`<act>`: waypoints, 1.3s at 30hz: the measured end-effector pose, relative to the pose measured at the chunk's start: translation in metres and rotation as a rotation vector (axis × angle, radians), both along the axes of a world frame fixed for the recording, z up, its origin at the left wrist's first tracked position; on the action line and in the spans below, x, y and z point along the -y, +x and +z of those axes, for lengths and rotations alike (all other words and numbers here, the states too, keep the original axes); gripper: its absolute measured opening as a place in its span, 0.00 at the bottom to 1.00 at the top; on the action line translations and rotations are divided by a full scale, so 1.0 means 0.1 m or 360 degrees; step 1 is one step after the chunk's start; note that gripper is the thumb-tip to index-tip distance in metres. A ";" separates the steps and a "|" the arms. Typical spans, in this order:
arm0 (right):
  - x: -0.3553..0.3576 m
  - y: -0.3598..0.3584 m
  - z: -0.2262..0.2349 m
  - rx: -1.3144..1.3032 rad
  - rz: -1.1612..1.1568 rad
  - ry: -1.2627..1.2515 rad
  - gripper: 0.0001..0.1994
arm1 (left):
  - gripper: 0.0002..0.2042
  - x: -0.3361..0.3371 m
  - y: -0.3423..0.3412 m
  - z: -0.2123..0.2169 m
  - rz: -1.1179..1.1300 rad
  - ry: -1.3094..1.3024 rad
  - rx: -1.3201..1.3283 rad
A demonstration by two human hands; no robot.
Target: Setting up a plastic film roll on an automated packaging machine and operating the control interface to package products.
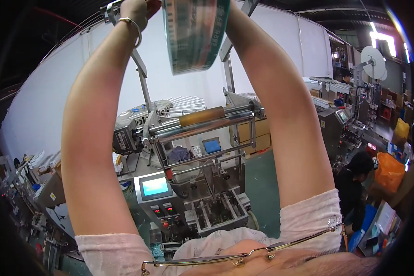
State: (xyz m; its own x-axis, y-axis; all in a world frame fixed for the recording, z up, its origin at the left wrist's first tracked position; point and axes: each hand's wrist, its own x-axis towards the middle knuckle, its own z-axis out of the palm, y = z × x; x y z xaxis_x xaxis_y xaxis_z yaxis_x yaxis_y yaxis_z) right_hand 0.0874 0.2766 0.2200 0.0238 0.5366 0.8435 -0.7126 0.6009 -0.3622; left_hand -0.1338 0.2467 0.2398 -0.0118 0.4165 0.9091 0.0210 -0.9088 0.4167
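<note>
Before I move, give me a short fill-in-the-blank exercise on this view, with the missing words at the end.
1. The bracelet circles the person's ____ wrist.
2. The printed roll appears ____ the two raised arms.
3. The bag closest to the worker in black is coloured ____.

Missing words: left; between; orange.

Roll of printed film, glossy, teal at edges, pale and reddish bands between. Raised high, standing on edge, nearly upright, lower end seen slightly narrower. Lies just right of left hand; upper part out of view.
</note>
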 end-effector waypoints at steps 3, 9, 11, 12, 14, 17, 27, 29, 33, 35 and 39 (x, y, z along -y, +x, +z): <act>-0.19 0.26 0.05 0.0001 -0.0094 0.0059 0.09 | 0.07 -0.09 0.33 -0.09 -0.0042 0.0084 0.0277; -0.59 0.46 0.04 0.0095 -0.0048 0.0530 0.11 | 0.20 0.02 0.57 -0.22 0.0086 0.0109 0.0324; 0.08 -0.07 -0.23 0.0184 0.0803 -0.0076 0.15 | 0.21 0.09 0.29 -0.21 0.0232 0.0096 0.0498; -0.37 -0.22 -0.05 0.0559 0.0753 0.0422 0.17 | 0.20 0.10 0.32 -0.22 0.0122 0.0155 0.0516; -1.10 0.72 0.31 0.0467 0.0415 0.0736 0.17 | 0.22 0.07 0.97 -0.21 -0.0089 0.0116 0.0264; -1.03 0.55 0.27 0.0535 0.0789 0.0866 0.18 | 0.14 -0.12 0.62 -0.15 -0.0260 0.0134 0.0120; 0.22 0.34 -0.34 0.0102 -0.0471 0.0365 0.19 | 0.10 -0.06 0.43 -0.22 -0.0309 -0.0106 0.0234; 0.05 0.38 -0.33 0.0035 -0.0480 0.0625 0.18 | 0.10 -0.09 0.51 -0.24 -0.0333 -0.0103 0.0168; -0.01 0.42 -0.30 0.0192 -0.0110 0.0178 0.14 | 0.12 -0.06 0.38 -0.34 -0.0287 -0.0093 0.0105; 0.02 0.44 -0.34 0.0354 -0.0246 0.0176 0.12 | 0.13 0.05 0.27 -0.39 -0.0245 -0.0075 0.0088; 0.29 0.64 -0.68 0.0589 -0.0765 0.0985 0.21 | 0.15 0.69 0.61 -0.92 0.0078 -0.0130 -0.0158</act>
State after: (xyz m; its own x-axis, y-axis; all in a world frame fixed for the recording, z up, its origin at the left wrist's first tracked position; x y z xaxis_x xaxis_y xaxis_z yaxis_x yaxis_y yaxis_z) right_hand 0.1516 0.2471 0.1524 -0.2038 -0.0191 0.9788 -0.2316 0.9724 -0.0292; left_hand -0.0728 0.1776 0.1481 0.0546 0.4902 0.8699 0.1096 -0.8689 0.4828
